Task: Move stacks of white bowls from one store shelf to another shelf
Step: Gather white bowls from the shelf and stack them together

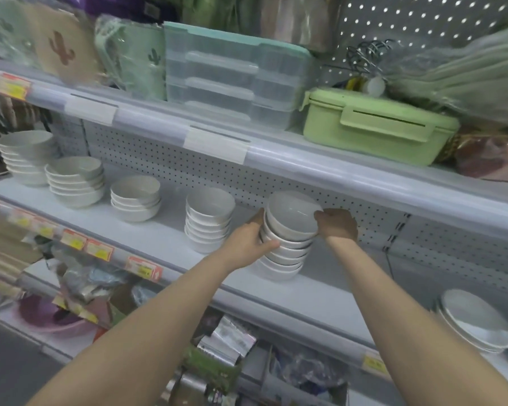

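Right now our fingers [269,245] are curled against the left flank of the stack of white bowls [288,235], the left hand [247,240] pressing in about halfway down, while the right hand [336,224] clamps the rim of the top bowl from the opposite side. So the stack sits squarely between our two hands, its long axis upright with a slight lean, both hands equally close. It looks like six or so nested glossy white bowls. It rests on the middle shelf [165,238], in front of the pegboard back [217,171], to the right of four more bowl stacks [208,221]. Any lift, we judge, needs both sides squeezed evenly or the upper bowls may slide.
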`<action>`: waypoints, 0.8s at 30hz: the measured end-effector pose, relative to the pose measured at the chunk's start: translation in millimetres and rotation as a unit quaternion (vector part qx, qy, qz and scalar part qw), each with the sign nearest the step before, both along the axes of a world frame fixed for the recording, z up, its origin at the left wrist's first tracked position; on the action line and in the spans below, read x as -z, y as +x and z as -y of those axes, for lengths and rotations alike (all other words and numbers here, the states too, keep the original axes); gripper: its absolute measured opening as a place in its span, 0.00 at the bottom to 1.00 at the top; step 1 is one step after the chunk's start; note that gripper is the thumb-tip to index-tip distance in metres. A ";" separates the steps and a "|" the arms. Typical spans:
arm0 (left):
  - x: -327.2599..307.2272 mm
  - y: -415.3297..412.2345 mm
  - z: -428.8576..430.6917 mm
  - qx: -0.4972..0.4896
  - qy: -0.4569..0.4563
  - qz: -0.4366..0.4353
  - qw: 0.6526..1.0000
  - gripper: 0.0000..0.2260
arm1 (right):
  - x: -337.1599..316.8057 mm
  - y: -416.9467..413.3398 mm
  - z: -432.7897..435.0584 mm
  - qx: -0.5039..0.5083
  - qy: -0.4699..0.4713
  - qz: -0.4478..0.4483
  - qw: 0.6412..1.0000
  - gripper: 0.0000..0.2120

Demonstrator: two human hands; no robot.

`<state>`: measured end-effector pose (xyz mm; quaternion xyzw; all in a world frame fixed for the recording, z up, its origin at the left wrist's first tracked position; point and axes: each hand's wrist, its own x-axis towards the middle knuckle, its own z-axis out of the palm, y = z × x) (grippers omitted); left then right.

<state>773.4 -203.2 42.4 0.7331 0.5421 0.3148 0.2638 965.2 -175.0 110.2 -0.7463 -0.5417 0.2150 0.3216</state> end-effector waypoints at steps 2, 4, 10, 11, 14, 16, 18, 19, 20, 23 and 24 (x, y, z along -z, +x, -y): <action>0.1 -2.0 -4.0 0.013 -0.013 -0.008 1.000 0.36 | 0.8 -2.1 -2.7 0.004 -0.011 0.009 1.000 0.11; 1.5 -2.1 -6.6 0.016 -0.022 -0.001 1.000 0.34 | -0.8 -2.4 -3.1 -0.002 -0.024 0.012 1.000 0.13; 10.6 -5.3 -18.2 0.021 -0.039 0.041 0.998 0.40 | 1.5 -4.1 -8.4 -0.029 -0.058 -0.045 0.997 0.20; 11.8 -4.5 -18.6 0.021 -0.033 0.045 0.998 0.40 | 3.4 -4.0 -9.1 -0.024 -0.061 -0.051 0.997 0.20; 15.1 -1.3 -20.3 0.019 -0.027 0.069 0.997 0.39 | 5.4 -2.5 -10.5 -0.002 -0.061 -0.043 0.997 0.17; 12.8 0.1 -20.1 0.022 -0.035 0.095 0.995 0.36 | 6.2 -2.0 -13.1 0.006 -0.054 -0.034 0.998 0.16; 10.3 1.4 -20.3 0.023 -0.037 0.112 0.993 0.33 | 6.3 -2.4 -13.5 0.012 -0.050 -0.032 0.998 0.15; 10.3 2.0 -20.9 0.022 -0.034 0.114 0.993 0.32 | 6.6 -2.3 -14.8 0.011 -0.047 -0.032 0.998 0.15; 11.6 2.4 -21.9 0.022 -0.028 0.114 0.993 0.31 | 7.1 -2.3 -16.5 0.009 -0.044 -0.035 0.998 0.15; 12.6 3.3 -20.6 0.017 -0.009 0.104 0.994 0.29 | 6.5 -3.4 -18.9 0.011 -0.028 -0.048 0.998 0.15; 12.7 3.6 -20.6 0.015 -0.005 0.104 0.994 0.28 | 6.9 -3.3 -20.2 0.011 -0.024 -0.054 0.998 0.14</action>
